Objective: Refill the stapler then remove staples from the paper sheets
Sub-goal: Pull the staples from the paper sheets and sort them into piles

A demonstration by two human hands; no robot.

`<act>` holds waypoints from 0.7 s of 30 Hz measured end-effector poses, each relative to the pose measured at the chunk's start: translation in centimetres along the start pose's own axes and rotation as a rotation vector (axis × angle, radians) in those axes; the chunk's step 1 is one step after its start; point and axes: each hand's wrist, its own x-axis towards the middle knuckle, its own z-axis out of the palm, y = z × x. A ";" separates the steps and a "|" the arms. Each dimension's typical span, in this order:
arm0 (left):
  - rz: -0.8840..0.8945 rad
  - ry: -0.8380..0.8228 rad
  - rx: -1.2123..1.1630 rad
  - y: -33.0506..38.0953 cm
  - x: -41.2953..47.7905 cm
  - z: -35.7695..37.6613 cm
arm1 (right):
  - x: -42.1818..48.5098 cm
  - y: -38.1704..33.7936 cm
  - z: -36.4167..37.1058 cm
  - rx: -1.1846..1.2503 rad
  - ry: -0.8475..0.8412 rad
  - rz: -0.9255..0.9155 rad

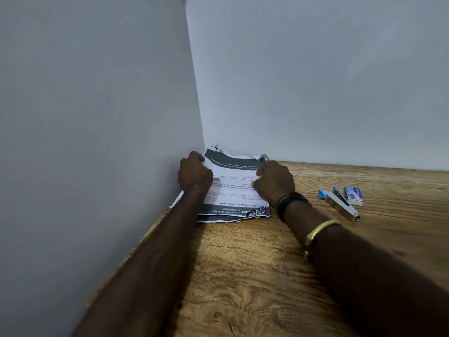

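A stack of printed paper sheets [233, 188] lies in the far corner of the wooden table, its text upside down to me. My left hand [194, 175] grips the stack's left edge. My right hand [275, 181] pinches the right edge with curled fingers. The sheets' far corners look torn and curled. To the right lies a metal stapler [340, 203] with blue parts, swung open. A small staple box [353, 195] sits just behind it. Both are apart from my hands.
The wooden table [255, 263] meets two plain grey walls [97, 117] at the corner behind the papers. A black band and a gold bangle [318, 231] are on my right wrist.
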 end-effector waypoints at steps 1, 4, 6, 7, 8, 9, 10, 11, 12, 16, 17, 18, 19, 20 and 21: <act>-0.004 -0.005 -0.035 0.0 0.1 -0.1 | 0.0 0.0 0.0 0.001 0.001 -0.006; -0.005 -0.015 -0.082 -0.1 0.2 -0.3 | -0.2 0.1 0.0 -0.015 0.009 -0.056; 0.009 0.015 -0.129 0.0 -0.1 -0.5 | -0.4 0.2 0.0 -0.028 0.007 -0.093; 0.013 0.036 -0.172 0.1 -0.2 -0.6 | -0.4 0.2 0.0 -0.029 0.005 -0.108; 0.015 0.054 -0.232 0.3 -0.4 -0.8 | -0.5 0.3 0.0 -0.019 0.005 -0.119; 0.018 0.067 -0.301 0.5 -0.5 -1.0 | -0.5 0.4 -0.1 0.002 0.009 -0.128; 0.026 0.075 -0.369 0.8 -0.6 -1.3 | -0.5 0.5 -0.2 0.024 0.019 -0.138; 0.039 0.076 -0.431 1.1 -0.7 -1.6 | -0.6 0.6 -0.4 0.039 0.034 -0.152; 0.049 0.073 -0.486 1.5 -0.8 -1.8 | -0.6 0.7 -0.5 0.049 0.046 -0.173; 0.072 0.065 -0.625 3.5 -1.1 -3.0 | -1.0 0.9 -1.2 0.132 0.073 -0.270; 0.078 0.064 -0.635 3.9 -1.2 -3.1 | -1.1 1.0 -1.4 0.149 0.097 -0.283; 0.090 0.064 -0.643 4.3 -1.4 -3.3 | -1.1 1.1 -1.6 0.172 0.137 -0.290; 0.109 0.064 -0.649 4.6 -1.5 -3.5 | -1.2 1.1 -1.9 0.202 0.186 -0.293; 0.137 0.068 -0.646 4.8 -1.7 -3.7 | -1.3 1.1 -2.3 0.233 0.234 -0.293; 0.172 0.076 -0.633 5.1 -1.9 -3.9 | -1.3 1.1 -2.7 0.258 0.275 -0.294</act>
